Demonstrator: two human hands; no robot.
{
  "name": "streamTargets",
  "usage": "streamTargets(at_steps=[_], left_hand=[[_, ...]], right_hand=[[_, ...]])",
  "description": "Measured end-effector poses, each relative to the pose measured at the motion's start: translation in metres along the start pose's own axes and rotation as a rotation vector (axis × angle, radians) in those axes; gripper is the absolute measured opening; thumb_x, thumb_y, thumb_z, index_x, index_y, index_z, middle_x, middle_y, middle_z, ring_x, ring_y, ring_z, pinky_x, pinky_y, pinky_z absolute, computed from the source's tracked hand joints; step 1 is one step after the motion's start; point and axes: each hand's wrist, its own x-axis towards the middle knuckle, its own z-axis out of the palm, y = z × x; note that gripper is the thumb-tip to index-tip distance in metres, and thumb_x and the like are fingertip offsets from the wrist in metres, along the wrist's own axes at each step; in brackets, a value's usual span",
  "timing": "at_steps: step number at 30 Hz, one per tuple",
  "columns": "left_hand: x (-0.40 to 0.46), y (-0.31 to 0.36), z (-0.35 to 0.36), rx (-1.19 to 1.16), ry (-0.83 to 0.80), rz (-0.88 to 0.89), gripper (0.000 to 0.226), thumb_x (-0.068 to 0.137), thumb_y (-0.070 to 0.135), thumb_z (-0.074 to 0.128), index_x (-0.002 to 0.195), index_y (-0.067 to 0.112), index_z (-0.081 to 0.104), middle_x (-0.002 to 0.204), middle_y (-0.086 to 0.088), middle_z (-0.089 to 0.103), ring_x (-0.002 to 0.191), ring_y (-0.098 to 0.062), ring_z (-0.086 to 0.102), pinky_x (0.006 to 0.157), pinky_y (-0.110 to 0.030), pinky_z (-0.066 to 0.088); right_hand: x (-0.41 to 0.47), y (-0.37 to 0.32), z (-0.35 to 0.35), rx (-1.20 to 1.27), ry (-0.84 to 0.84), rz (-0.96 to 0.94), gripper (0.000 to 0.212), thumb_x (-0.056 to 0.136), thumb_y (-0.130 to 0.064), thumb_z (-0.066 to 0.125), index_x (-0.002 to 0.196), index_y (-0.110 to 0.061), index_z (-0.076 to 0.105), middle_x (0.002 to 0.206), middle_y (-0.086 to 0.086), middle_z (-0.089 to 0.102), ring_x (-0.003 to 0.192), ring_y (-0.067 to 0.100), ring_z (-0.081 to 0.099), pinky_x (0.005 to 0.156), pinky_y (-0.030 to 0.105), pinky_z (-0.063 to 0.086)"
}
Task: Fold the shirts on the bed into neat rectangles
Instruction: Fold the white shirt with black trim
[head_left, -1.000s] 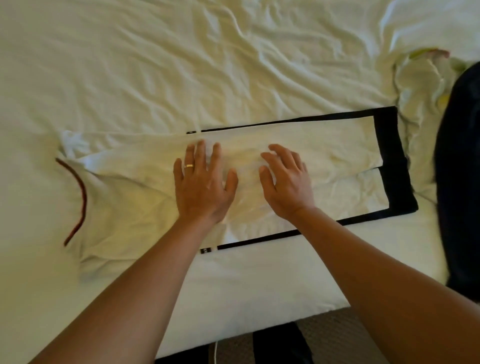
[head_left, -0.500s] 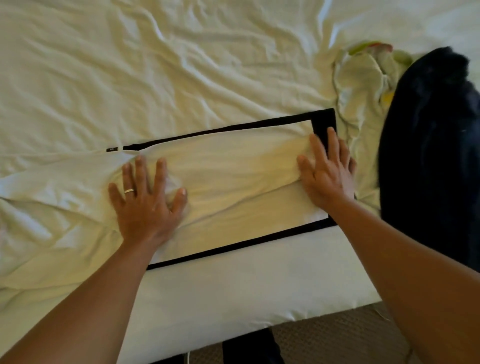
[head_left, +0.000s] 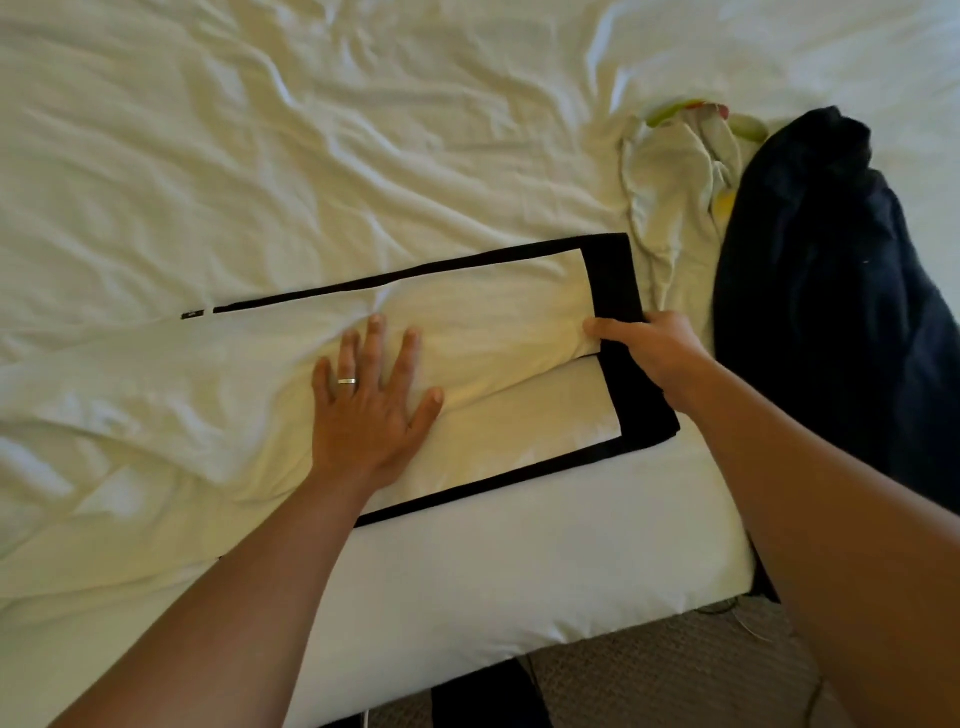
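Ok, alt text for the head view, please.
A left hand presses flat on a white shirt lying on a black folding board on a bed, while the right hand grips the board's right end.

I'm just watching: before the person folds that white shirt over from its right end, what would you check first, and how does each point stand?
1. Left hand lies flat on the white shirt, pinning its middle: ok.
2. Right hand grips the shirt's right end, thumb on top at the black board's edge: ok.
3. Whether the right hand's fingers hold the shirt alone or the board too: cannot tell.
4. Shirt's long sides folded in, within the board's black border: ok.
5. Left part of the shirt smooth: not ok, it is wrinkled.
6. Crumpled pale garment and dark garment lie clear of the fold: ok.
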Motion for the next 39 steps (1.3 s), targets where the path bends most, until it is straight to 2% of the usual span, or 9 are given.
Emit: streamTargets(at_steps=[6, 11, 16, 21, 23, 26, 28, 31, 39], left_hand=[[-0.001, 0.007, -0.023, -0.132, -0.017, -0.037, 0.072, 0.096, 0.062, 0.042, 0.158, 0.031, 0.024, 0.167, -0.006, 0.012, 0.151, -0.032, 0.016, 0.118, -0.052, 0.017], [-0.010, 0.014, -0.065, -1.066, 0.184, -0.340, 0.013, 0.095, 0.029, 0.063, 0.098, 0.020, 0.071, 0.100, 0.001, 0.071, 0.091, -0.018, 0.065, 0.075, -0.028, 0.049], [-0.022, -0.015, -0.091, -1.796, -0.318, -0.619, 0.064, 0.096, 0.066, 0.039, 0.117, 0.015, 0.070, 0.112, -0.007, 0.076, 0.098, -0.028, 0.070, 0.088, -0.042, 0.047], [-0.040, -0.069, -0.085, -2.122, -0.346, -0.570, 0.089, 0.086, 0.085, 0.030, 0.134, 0.019, 0.064, 0.127, -0.008, 0.070, 0.114, -0.031, 0.066, 0.098, -0.048, 0.047], [-0.046, -0.081, -0.086, -2.187, -0.350, -0.501, 0.090, 0.088, 0.085, 0.026, 0.138, 0.019, 0.063, 0.136, -0.012, 0.065, 0.126, -0.032, 0.062, 0.107, -0.048, 0.044], [-0.051, -0.086, -0.084, -2.094, -0.380, -0.484, 0.063, 0.100, 0.061, 0.041, 0.133, 0.012, 0.066, 0.133, -0.014, 0.066, 0.122, -0.028, 0.065, 0.103, -0.042, 0.049], [-0.050, -0.088, -0.078, -1.983, -0.418, -0.562, 0.042, 0.100, 0.037, 0.057, 0.127, 0.006, 0.069, 0.127, -0.016, 0.069, 0.111, -0.028, 0.070, 0.091, -0.038, 0.056], [-0.050, -0.093, -0.074, -1.924, -0.397, -0.635, 0.030, 0.100, 0.021, 0.060, 0.125, 0.007, 0.069, 0.116, -0.014, 0.074, 0.101, -0.027, 0.074, 0.077, -0.036, 0.061], [-0.098, -0.174, -0.137, -1.985, -0.301, -0.439, 0.035, 0.101, 0.015, 0.052, 0.134, 0.015, 0.062, 0.125, -0.009, 0.071, 0.114, -0.029, 0.069, 0.092, -0.044, 0.056]], right_hand=[[-0.018, -0.004, 0.015, -0.159, 0.054, -0.158, 0.026, 0.081, -0.021, 0.083, 0.099, -0.016, 0.065, 0.092, 0.000, 0.068, 0.084, 0.018, 0.066, 0.074, 0.037, 0.058], [-0.060, -0.026, 0.044, -0.215, 0.122, -0.358, 0.014, 0.077, -0.013, 0.072, 0.082, -0.016, 0.059, 0.075, 0.002, 0.064, 0.069, 0.021, 0.061, 0.063, 0.037, 0.054], [-0.123, -0.051, 0.110, -0.391, 0.049, -0.549, 0.015, 0.080, -0.019, 0.068, 0.089, -0.022, 0.056, 0.073, -0.006, 0.060, 0.066, 0.015, 0.058, 0.051, 0.031, 0.042], [-0.156, -0.056, 0.177, -0.369, -0.348, -0.638, 0.027, 0.088, -0.043, 0.073, 0.107, -0.026, 0.066, 0.091, -0.012, 0.068, 0.081, 0.001, 0.064, 0.067, 0.014, 0.049], [-0.156, -0.050, 0.187, -0.244, -0.398, -0.605, 0.030, 0.092, -0.049, 0.067, 0.107, -0.023, 0.071, 0.093, -0.011, 0.071, 0.086, 0.004, 0.067, 0.074, 0.020, 0.054], [-0.136, -0.034, 0.184, -0.173, -0.035, -0.649, 0.021, 0.099, -0.040, 0.060, 0.102, -0.022, 0.070, 0.099, -0.008, 0.070, 0.092, 0.006, 0.064, 0.082, 0.032, 0.055], [-0.114, -0.019, 0.179, -0.328, 0.156, -0.648, 0.029, 0.101, -0.038, 0.053, 0.123, -0.022, 0.065, 0.130, -0.006, 0.060, 0.120, 0.011, 0.051, 0.103, 0.037, 0.046], [-0.094, 0.003, 0.175, -0.623, 0.063, -0.560, 0.054, 0.105, -0.049, 0.037, 0.155, -0.029, 0.034, 0.163, -0.004, 0.027, 0.148, 0.020, 0.022, 0.119, 0.043, 0.027], [-0.133, -0.001, 0.237, -0.790, -0.002, -0.721, 0.072, 0.095, -0.074, 0.009, 0.159, -0.041, 0.006, 0.169, -0.007, -0.003, 0.154, 0.019, 0.003, 0.122, 0.045, 0.012]])
